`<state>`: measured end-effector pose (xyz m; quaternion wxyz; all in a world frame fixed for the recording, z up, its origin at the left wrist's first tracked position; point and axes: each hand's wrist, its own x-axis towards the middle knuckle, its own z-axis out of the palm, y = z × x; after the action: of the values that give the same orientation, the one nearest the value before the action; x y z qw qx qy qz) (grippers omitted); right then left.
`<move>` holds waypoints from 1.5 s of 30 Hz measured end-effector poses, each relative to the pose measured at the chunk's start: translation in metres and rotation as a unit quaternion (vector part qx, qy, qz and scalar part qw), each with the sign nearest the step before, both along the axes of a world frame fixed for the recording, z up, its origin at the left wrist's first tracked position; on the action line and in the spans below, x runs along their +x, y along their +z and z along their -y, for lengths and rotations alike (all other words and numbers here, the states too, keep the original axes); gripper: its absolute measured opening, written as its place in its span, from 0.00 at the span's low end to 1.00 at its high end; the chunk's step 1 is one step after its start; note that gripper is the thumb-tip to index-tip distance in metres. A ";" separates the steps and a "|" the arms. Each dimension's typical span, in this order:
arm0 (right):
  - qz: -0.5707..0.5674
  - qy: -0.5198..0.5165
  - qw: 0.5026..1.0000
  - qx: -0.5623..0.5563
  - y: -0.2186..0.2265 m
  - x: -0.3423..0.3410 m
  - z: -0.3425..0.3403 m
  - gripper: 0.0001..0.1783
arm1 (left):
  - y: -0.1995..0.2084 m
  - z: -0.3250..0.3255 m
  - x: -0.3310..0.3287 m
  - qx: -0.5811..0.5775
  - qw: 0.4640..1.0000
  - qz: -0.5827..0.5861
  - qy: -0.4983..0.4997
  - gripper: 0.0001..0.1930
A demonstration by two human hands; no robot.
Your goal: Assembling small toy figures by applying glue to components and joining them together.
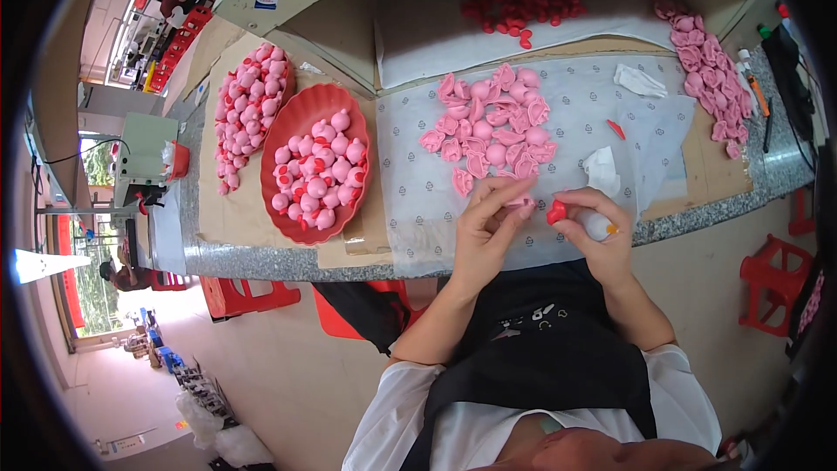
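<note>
My left hand [485, 231] is closed, pinching a small pink piece [523, 201] between thumb and fingers. Facing it, a little apart, my right hand [609, 240] grips a small glossy red piece [556, 212] at its fingertips. Tucked in the right palm is a small white bottle [598, 227] with an orange-yellow tip. Just beyond my hands, a cluster of pink rounded and frilled pieces [495, 129] lies on a white printed sheet [405, 209]. At the left stands a red scalloped bowl [272, 157] full of pink balls with red parts attached.
More pink-and-red pieces [247, 113] are heaped beyond the bowl. Loose red pieces [523, 0] lie under the shelf [331, 30]. Folded pink pieces [711, 70] fill the far right, beside pens [757, 92]. Crumpled white tissues [602, 170] sit near my right hand. Red stools [772, 283] stand below the granite edge.
</note>
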<state>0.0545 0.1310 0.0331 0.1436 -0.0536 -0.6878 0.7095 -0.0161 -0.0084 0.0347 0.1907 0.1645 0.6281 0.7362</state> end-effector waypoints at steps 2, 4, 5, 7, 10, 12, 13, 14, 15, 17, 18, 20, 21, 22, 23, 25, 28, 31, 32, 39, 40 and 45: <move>-0.033 -0.010 0.999 0.033 0.000 0.001 -0.001 0.15 | -0.005 -0.007 0.007 0.036 0.999 0.033 0.005 0.11; -0.003 -0.024 1.000 0.004 0.000 0.002 0.002 0.14 | -0.008 -0.008 0.011 0.066 0.996 0.067 0.011 0.12; 0.000 -0.025 1.000 0.005 0.000 0.001 0.003 0.14 | -0.009 -0.009 0.012 0.061 0.998 0.031 0.013 0.12; -0.041 -0.056 0.997 -0.045 0.000 -0.002 0.006 0.13 | -0.010 -0.009 0.014 0.055 0.998 -0.004 0.015 0.12; -0.008 -0.032 0.987 -0.157 -0.001 -0.002 0.007 0.13 | -0.011 -0.010 0.018 0.064 0.997 -0.002 0.039 0.12; -0.004 -0.028 0.987 -0.155 -0.003 -0.001 0.007 0.13 | -0.009 -0.008 0.016 0.011 0.999 -0.044 0.017 0.12; -0.002 -0.023 0.988 -0.153 -0.005 0.000 0.006 0.13 | -0.009 -0.007 0.016 0.011 0.999 -0.042 0.016 0.12; -0.001 -0.024 0.988 -0.153 -0.006 0.001 0.007 0.13 | -0.010 -0.007 0.016 -0.005 0.997 -0.080 0.017 0.12; -0.014 -0.051 0.994 -0.093 -0.008 0.001 0.010 0.13 | -0.010 -0.006 0.016 -0.021 0.993 -0.119 0.018 0.12; -0.027 -0.079 0.996 -0.032 -0.008 0.001 0.012 0.13 | -0.009 -0.009 0.019 -0.010 0.993 -0.107 0.037 0.11; -0.011 -0.059 0.992 -0.115 -0.006 0.000 0.013 0.13 | -0.009 -0.010 0.020 0.001 0.994 -0.097 0.056 0.11; 0.005 -0.039 0.980 -0.197 -0.005 -0.001 0.012 0.14 | -0.009 -0.011 0.021 0.035 0.997 -0.045 0.060 0.10; 0.024 -0.017 0.975 -0.221 -0.004 -0.002 0.011 0.14 | -0.009 -0.011 0.022 0.068 0.996 0.008 0.063 0.10; 0.044 0.006 0.969 -0.244 -0.004 -0.002 0.010 0.13 | -0.011 -0.010 0.023 0.068 0.996 0.009 0.062 0.10; 0.044 0.004 0.969 -0.243 -0.003 -0.001 0.012 0.13 | -0.015 -0.009 0.023 0.020 0.990 -0.108 0.084 0.10; 0.007 -0.012 0.990 -0.137 -0.003 -0.002 0.013 0.13 | -0.013 -0.008 0.022 -0.034 0.969 -0.221 0.107 0.11; 0.029 0.016 0.983 -0.182 0.001 0.000 0.003 0.12 | 0.004 -0.008 0.021 -0.069 0.959 -0.270 0.055 0.09; 0.025 0.019 0.991 -0.133 0.006 0.004 0.002 0.12 | 0.013 -0.013 0.017 -0.041 0.991 -0.121 0.038 0.05; 0.025 0.019 0.991 -0.133 0.006 0.005 0.002 0.12 | 0.007 -0.010 0.013 -0.107 0.980 -0.168 0.009 0.06; 0.123 0.056 0.973 -0.188 0.010 0.006 0.001 0.14 | -0.001 -0.014 0.005 -0.240 0.867 -0.434 0.044 0.10; 0.116 0.049 0.977 -0.175 0.009 0.006 0.001 0.14 | -0.003 -0.013 0.004 -0.239 0.868 -0.433 0.044 0.10; 0.122 0.066 0.972 -0.191 0.003 0.005 0.001 0.13 | -0.006 -0.014 0.001 -0.262 0.851 -0.455 0.021 0.12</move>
<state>0.0592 0.1298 0.0366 -0.0015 -0.1202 -0.5541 0.8237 -0.0147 0.0055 0.0286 -0.0959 0.4121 0.8173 0.3910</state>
